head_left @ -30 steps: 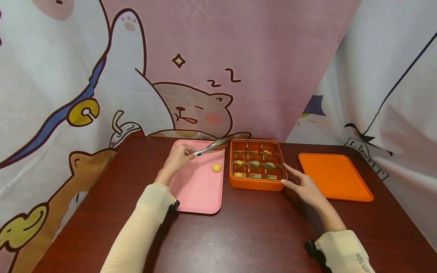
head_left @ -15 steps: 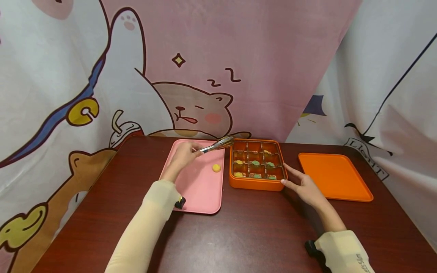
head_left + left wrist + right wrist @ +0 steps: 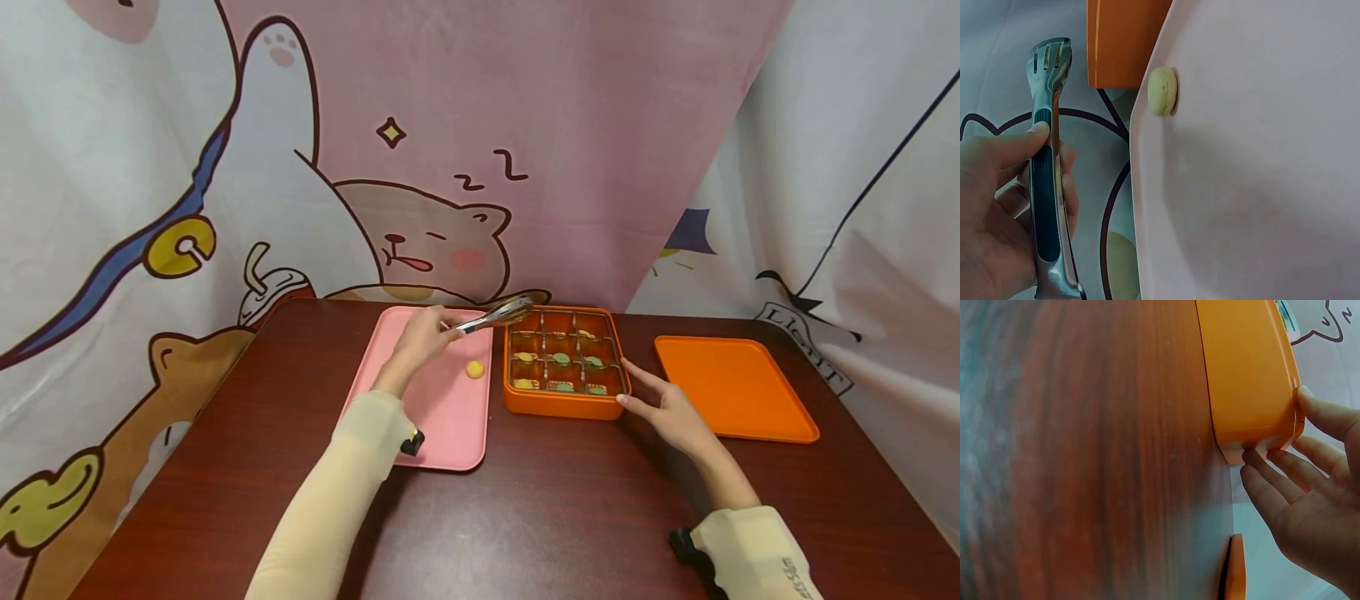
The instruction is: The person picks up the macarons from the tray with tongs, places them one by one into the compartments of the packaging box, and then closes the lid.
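Note:
My left hand (image 3: 423,335) grips the handle of metal tongs (image 3: 1047,187) with dark inlays, whose head is over the back-left corner of the orange box (image 3: 562,406). Whether anything sits between the tong tips is unclear. The box has a clear divided insert with yellow and green macarons in several compartments; one yellow macaron shows in the back-right one. One more yellow macaron (image 3: 475,369) lies on the pink tray (image 3: 442,425), below the tongs. My right hand (image 3: 667,412) touches the box's front-right corner, thumb near the rim and fingers against the side, fairly straight.
An orange lid (image 3: 735,387) lies flat on the dark wooden table (image 3: 525,508), right of the box. Behind the table hangs a cartoon-printed curtain (image 3: 600,150). The tray's right edge stands close to the box's left side.
My left hand has carried the tongs rightward, from above the tray to above the box's back-left corner. My right hand, the box and the macaron on the tray have stayed in place.

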A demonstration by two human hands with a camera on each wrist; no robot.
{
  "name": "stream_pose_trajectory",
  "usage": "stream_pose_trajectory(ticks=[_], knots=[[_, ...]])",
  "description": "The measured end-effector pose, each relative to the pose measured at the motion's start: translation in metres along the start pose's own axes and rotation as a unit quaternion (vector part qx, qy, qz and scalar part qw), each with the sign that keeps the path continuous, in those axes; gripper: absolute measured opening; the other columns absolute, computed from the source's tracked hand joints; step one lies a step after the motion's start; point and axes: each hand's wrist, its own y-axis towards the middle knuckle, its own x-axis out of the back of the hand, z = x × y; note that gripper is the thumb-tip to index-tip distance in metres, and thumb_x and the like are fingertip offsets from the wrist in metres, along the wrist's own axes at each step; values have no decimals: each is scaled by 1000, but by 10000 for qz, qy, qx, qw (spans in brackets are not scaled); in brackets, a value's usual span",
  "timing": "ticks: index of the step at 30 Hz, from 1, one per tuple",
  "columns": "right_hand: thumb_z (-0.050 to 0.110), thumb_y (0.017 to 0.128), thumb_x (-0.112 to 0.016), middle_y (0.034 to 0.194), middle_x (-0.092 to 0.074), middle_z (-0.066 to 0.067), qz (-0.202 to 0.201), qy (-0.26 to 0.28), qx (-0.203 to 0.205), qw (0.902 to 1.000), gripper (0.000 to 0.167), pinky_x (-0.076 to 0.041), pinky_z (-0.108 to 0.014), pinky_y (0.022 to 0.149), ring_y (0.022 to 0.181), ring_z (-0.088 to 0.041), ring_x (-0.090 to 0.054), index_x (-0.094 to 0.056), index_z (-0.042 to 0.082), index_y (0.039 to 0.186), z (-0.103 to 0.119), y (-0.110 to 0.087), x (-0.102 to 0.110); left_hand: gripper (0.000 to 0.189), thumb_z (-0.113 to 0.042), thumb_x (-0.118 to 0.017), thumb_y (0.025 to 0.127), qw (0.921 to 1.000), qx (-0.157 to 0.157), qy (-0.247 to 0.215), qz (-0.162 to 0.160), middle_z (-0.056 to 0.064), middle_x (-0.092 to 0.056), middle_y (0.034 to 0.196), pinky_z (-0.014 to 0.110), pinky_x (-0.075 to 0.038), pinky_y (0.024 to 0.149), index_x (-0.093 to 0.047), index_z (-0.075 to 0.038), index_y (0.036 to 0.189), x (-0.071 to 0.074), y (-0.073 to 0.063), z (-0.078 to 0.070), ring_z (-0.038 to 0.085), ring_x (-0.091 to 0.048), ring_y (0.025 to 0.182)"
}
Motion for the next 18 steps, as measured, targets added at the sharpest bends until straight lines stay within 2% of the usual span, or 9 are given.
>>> stream_pose_trajectory(ticks=[9, 18], knots=[[31, 99, -61, 158, -30, -28, -21, -39, -11, 10000, 70, -19, -74, 109, 147, -51, -20, -27, 12, 158, -1, -1, 0, 24, -18, -72, 92, 9999, -88, 115, 68, 8, -69, 104, 36, -53, 83, -75, -11, 115, -9, 6, -12, 24, -68, 96], [30, 99, -62, 158, -31, -27, -32, -22, 38, 10000, 70, -19, -74, 110, 147, -51, -21, -28, 13, 158, -2, 1, -1, 23, -18, -71, 92, 9997, -179, 128, 67, 7, -70, 105, 32, -52, 78, -76, -14, 115, -18, 10, -21, 21, -67, 93]])
